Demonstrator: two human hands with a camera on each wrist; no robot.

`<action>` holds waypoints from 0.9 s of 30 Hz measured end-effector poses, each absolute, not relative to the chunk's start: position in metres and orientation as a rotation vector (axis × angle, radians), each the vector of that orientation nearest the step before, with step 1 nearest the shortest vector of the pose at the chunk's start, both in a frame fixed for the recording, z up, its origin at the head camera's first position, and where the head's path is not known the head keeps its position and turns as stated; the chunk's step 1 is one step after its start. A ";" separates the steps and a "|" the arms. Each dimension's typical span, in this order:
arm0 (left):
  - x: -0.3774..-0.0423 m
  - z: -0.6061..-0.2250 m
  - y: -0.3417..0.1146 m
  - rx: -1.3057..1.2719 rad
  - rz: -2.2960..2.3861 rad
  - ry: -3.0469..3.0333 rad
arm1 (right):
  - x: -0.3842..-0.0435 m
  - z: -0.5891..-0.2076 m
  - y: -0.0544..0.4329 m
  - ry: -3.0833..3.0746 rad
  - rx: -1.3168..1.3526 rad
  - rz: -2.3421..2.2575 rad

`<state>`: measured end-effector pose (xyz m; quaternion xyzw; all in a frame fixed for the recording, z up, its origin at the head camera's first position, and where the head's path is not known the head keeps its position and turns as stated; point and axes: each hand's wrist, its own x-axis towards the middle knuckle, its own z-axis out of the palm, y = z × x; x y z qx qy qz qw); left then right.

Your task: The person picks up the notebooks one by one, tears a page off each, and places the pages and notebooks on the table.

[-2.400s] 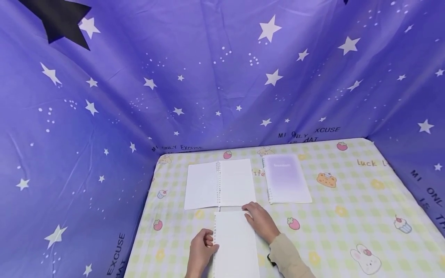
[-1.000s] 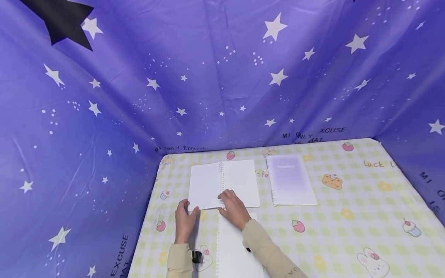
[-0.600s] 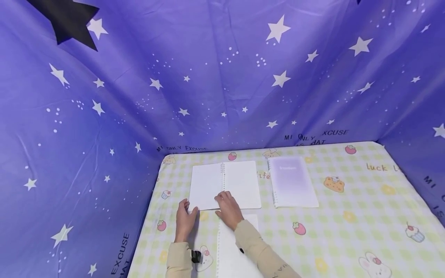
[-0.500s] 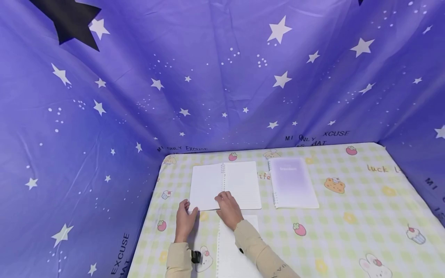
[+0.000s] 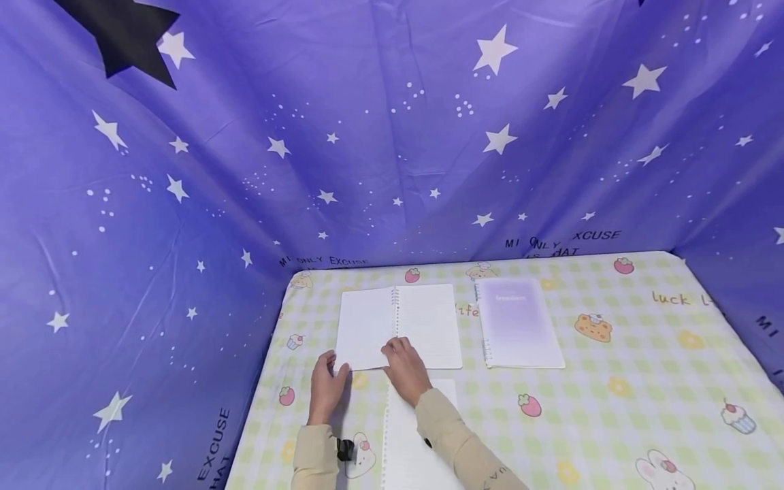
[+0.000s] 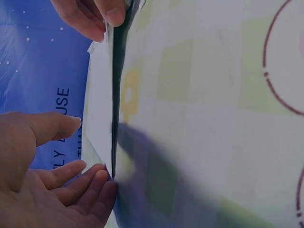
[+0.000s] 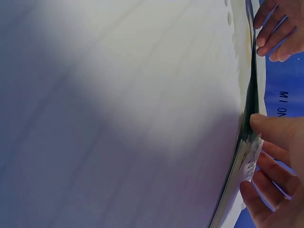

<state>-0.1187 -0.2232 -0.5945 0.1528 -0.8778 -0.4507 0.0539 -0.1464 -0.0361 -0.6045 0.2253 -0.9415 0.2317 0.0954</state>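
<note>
An open spiral notebook (image 5: 367, 327) lies at the middle back of the table, its white pages facing up. My left hand (image 5: 327, 384) is at its lower left corner. In the left wrist view, the fingers (image 6: 97, 190) touch that corner and the thumb stands away from it. My right hand (image 5: 407, 371) is at the lower edge by the spiral binding (image 5: 395, 313). In the right wrist view, its thumb (image 7: 273, 126) presses the dark bottom edge and its fingers lie over the page side. A second white spiral-bound notebook (image 5: 413, 435) lies nearer, partly under my right forearm.
A closed purple notebook (image 5: 519, 327) marked "freedom" lies to the right. The table (image 5: 618, 435) has a checked cloth printed with cartoons. A blue-purple curtain (image 5: 306, 102) with stars stands around the back and sides.
Both hands have left the nearer notebook and moved forward to the open one, the left to its corner and the right to its binding. Over the last second they stay nearly still.
</note>
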 end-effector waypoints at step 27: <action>-0.133 -0.574 -0.222 0.663 -1.504 -2.413 | -0.149 -0.603 -0.039 -2.757 0.671 0.668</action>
